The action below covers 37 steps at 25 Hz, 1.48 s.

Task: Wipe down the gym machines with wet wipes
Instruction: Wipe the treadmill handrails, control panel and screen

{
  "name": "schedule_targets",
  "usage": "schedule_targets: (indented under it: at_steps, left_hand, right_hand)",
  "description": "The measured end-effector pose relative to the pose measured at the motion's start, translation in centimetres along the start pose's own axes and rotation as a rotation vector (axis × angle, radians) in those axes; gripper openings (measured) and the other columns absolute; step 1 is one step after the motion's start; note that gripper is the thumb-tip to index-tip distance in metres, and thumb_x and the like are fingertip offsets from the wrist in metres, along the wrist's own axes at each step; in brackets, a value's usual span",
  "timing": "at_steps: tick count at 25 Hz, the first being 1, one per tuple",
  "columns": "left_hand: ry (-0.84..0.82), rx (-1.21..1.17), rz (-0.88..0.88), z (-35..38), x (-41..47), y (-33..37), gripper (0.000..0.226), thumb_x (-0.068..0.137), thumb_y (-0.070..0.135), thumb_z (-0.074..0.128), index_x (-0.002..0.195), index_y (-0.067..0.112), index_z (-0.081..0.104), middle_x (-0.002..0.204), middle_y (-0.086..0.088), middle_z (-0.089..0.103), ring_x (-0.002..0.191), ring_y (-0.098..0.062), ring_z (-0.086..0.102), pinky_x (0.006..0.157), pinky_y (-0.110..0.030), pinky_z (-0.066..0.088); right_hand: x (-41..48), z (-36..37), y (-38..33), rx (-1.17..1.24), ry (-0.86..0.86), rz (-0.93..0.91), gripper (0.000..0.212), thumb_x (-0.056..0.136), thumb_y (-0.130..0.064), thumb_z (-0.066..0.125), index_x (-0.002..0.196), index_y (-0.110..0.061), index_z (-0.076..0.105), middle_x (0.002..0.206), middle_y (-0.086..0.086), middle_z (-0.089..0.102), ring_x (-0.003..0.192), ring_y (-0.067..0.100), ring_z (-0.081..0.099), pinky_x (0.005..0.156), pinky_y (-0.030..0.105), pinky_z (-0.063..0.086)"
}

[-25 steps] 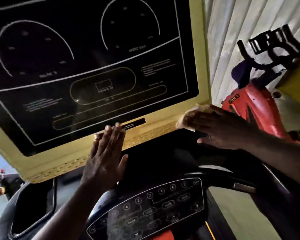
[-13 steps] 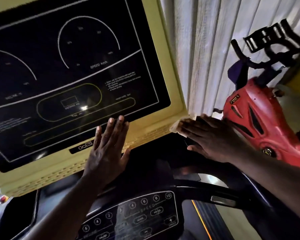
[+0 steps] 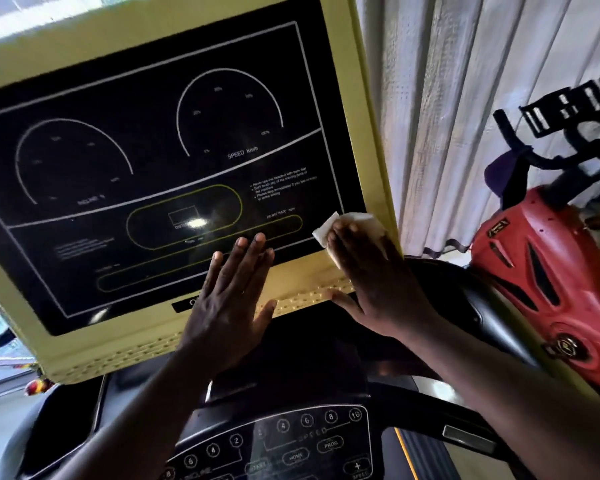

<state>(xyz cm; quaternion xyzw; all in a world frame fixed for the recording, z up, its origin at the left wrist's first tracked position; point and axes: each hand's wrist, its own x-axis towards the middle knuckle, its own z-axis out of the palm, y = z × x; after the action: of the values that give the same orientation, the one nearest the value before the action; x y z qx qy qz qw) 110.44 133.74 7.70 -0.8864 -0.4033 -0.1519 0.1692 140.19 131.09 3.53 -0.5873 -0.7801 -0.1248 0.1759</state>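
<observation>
Head view: flat right hand [image 3: 378, 285] presses a white wet wipe [image 3: 347, 225] onto the black treadmill screen's [image 3: 153, 202] lower-right corner; left hand [image 3: 229, 306], fingers spread, rests at its bottom edge.

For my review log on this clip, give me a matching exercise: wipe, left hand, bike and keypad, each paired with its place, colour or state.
Column one:
1 wet wipe
2 left hand
3 exercise bike
4 keypad

Column two:
A red, far right
B under the right hand, at the display lower right corner
C bottom of view, numbered buttons
D fingers straight, flat at the display's lower edge

Pairs: 1-B, 2-D, 3-A, 4-C
</observation>
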Motion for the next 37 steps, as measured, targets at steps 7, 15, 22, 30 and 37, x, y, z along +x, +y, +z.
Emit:
schedule_targets:
  at_steps: [7, 15, 22, 30, 37]
  left_hand:
    - [0.082, 0.026, -0.037, -1.2, 0.8, -2.6, 0.083, 0.098, 0.043, 0.065, 0.165, 0.011, 0.028, 0.176, -0.008, 0.012, 0.162, -0.029, 0.011, 0.128, -0.058, 0.019]
    - [0.053, -0.002, -0.043, -1.2, 1.0, -2.9, 0.084, 0.098, 0.046, 0.061, 0.165, 0.011, 0.025, 0.176, -0.007, 0.009, 0.163, -0.027, 0.008, 0.13, -0.054, 0.016]
    - [0.019, 0.051, -0.057, -2.2, 2.3, -3.3, 0.086, 0.101, 0.055, 0.054, 0.167, 0.011, 0.02, 0.177, -0.006, 0.004, 0.163, -0.026, 0.003, 0.129, -0.058, 0.017]
    - [0.027, 0.114, -0.106, -3.9, 4.3, -4.3, 0.087, 0.102, 0.061, 0.047, 0.168, 0.014, 0.014, 0.177, -0.004, -0.001, 0.163, -0.025, 0.0, 0.131, -0.056, 0.008]
    - [0.034, 0.118, -0.137, -5.0, 5.3, -5.1, 0.09, 0.1, 0.061, 0.051, 0.168, 0.014, 0.015, 0.177, -0.005, -0.002, 0.163, -0.026, -0.002, 0.13, -0.058, 0.007]
  right_hand:
    - [-0.8, 0.0, -1.2, -0.077, 0.013, -0.023, 0.091, 0.102, -0.074, 0.034, 0.168, -0.017, 0.007, 0.176, 0.004, 0.001, 0.162, 0.022, 0.006, 0.126, 0.056, 0.022]
    - [2.7, -1.8, -0.2, -0.043, 0.087, 0.149, 0.097, 0.101, -0.076, 0.03, 0.167, -0.011, 0.0, 0.175, 0.009, -0.006, 0.162, 0.025, -0.003, 0.129, 0.055, 0.014]
    - [5.7, -2.8, -0.6, 0.01, 0.144, 0.192, 0.096, 0.102, -0.075, 0.031, 0.167, -0.012, -0.003, 0.175, 0.008, -0.01, 0.162, 0.023, -0.008, 0.131, 0.05, 0.004]
    - [10.1, -4.6, 0.1, -0.015, 0.185, 0.09, 0.094, 0.103, -0.075, 0.027, 0.167, -0.012, 0.001, 0.175, 0.01, -0.006, 0.162, 0.026, -0.006, 0.13, 0.055, 0.006]
    - [12.6, -5.8, 0.5, -0.082, 0.234, -0.064, 0.094, 0.101, -0.077, 0.026, 0.168, -0.014, 0.005, 0.175, 0.008, -0.001, 0.162, 0.025, -0.001, 0.129, 0.056, 0.009]
